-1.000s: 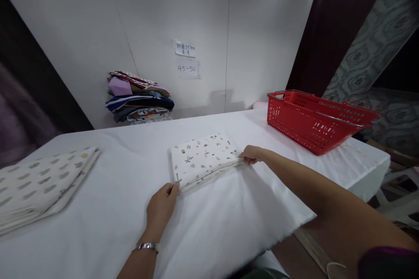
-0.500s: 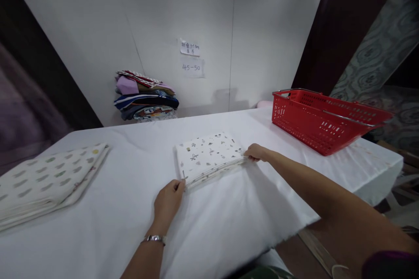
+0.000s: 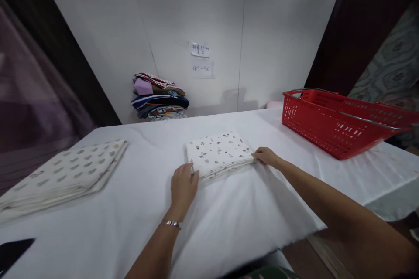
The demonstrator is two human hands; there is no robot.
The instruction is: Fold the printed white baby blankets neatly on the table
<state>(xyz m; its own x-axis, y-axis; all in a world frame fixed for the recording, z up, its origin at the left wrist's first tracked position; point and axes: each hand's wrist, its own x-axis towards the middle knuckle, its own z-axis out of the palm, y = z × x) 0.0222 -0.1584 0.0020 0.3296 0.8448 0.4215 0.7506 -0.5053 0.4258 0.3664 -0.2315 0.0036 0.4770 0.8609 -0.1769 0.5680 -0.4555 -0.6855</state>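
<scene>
A small folded white cloth [image 3: 222, 150] printed with little grey and brown figures lies flat on the white-covered table [image 3: 248, 209]. At its near left corner is my left hand [image 3: 184, 185], with the fingers along the left side and the thumb at the front fold; the corner sits between them. My right hand [image 3: 266, 157] pinches the near right corner between thumb and fingers. Several stacked layers show along the front edge. A larger folded white cloth [image 3: 78, 165] with grey leaf-like prints rests further left, apart from both hands.
A red plastic basket [image 3: 314, 113] with metal handles stands at the right of the table. Behind the far edge rises a pile of folded fabrics [image 3: 160, 98] against the wall. Two paper notes [image 3: 200, 59] hang there. A dark flat object [image 3: 15, 253] lies at the lower left.
The view has turned slightly left, so everything sits further right. My left hand has shifted from a pinch at the front corner to reach up along the cloth's left side. The right hand keeps its corner.
</scene>
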